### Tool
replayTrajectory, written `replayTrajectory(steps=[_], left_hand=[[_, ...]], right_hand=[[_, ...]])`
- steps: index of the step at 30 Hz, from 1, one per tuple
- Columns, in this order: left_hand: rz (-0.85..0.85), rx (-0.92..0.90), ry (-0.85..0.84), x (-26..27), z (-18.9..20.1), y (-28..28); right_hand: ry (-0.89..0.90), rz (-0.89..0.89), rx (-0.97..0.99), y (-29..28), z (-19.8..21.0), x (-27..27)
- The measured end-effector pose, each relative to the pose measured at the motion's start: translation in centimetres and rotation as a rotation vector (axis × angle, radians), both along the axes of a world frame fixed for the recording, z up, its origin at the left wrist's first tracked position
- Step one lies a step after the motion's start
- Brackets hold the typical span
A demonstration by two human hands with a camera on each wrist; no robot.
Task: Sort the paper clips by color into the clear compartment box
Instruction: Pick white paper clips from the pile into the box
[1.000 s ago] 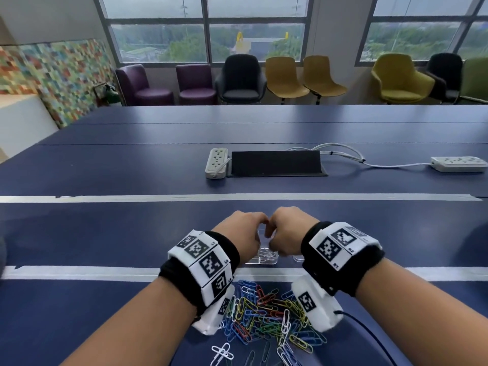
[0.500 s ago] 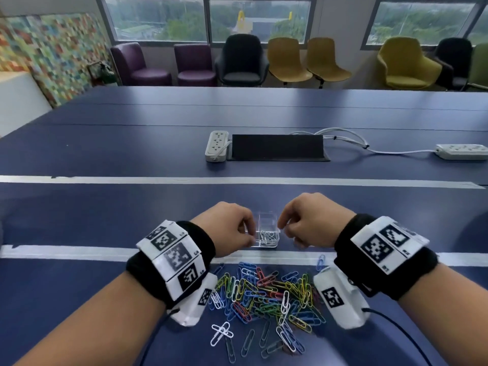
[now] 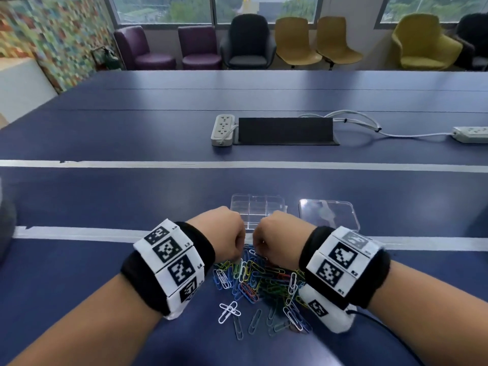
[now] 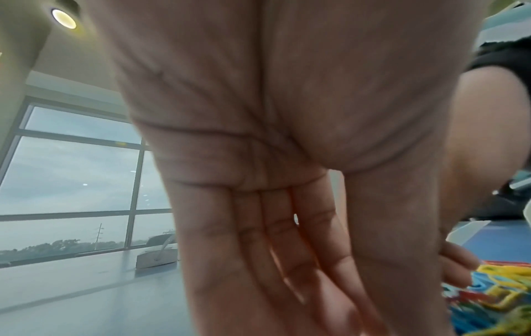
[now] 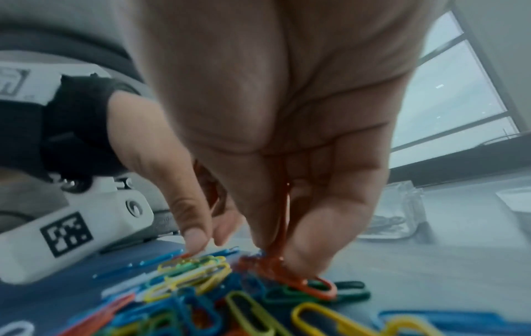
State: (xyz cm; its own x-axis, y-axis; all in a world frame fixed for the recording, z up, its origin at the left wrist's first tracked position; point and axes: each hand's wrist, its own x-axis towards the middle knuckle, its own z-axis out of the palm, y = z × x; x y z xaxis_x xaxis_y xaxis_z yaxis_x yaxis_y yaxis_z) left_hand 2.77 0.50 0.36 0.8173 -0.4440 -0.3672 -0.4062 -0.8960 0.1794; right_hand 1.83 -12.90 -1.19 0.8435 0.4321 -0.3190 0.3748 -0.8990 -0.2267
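So we've got both hands down at the far edge of the clip pile [image 3: 260, 281], which sits right in front of us on the worktop [image 3: 105, 202]. That keeps the reach short. The box [image 3: 257, 211] is just beyond the pile, touching distance from the knuckles, so each clip only has a small hop to make. Its lid [image 3: 328, 213] is parked to the right of it, out of the way.

Our right hand [image 3: 277, 233] has its fingers curled down into the pile, and a red clip [image 5: 283, 218] runs up between them, so it looks pinched there, probably held while we fish for more reds. Our left hand [image 3: 221, 235] has its fingers straight and pointing down at the pile edge, gripping nothing we can see.

One compartment holds what look like pale clips [image 5: 385, 224]; the rest look bare, so we'd say the sorting has barely started. Clips are tangled, so expect extras to come along.
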Motion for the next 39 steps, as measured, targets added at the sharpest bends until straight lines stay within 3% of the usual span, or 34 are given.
replayTrajectory(steps=[9, 17, 29, 39], left_hand=[[0.008, 0.064, 0.03, -0.6, -0.7, 1.8], [0.02, 0.076, 0.053, -1.3, -0.8, 0.1], [0.004, -0.068, 0.052, -1.4, -1.2, 0.9], [0.017, -0.003, 0.006, -1.5, -1.7, 0.9]], right_hand=[[-0.04, -0.014, -0.072, -0.2, 0.0, 0.6], [-0.021, -0.021, -0.108, 0.6, -0.1, 0.3], [0.058, -0.075, 0.172, -3.2, 1.2, -0.5], [0.082, 0.113, 0.024, -4.8, 0.2, -3.2]])
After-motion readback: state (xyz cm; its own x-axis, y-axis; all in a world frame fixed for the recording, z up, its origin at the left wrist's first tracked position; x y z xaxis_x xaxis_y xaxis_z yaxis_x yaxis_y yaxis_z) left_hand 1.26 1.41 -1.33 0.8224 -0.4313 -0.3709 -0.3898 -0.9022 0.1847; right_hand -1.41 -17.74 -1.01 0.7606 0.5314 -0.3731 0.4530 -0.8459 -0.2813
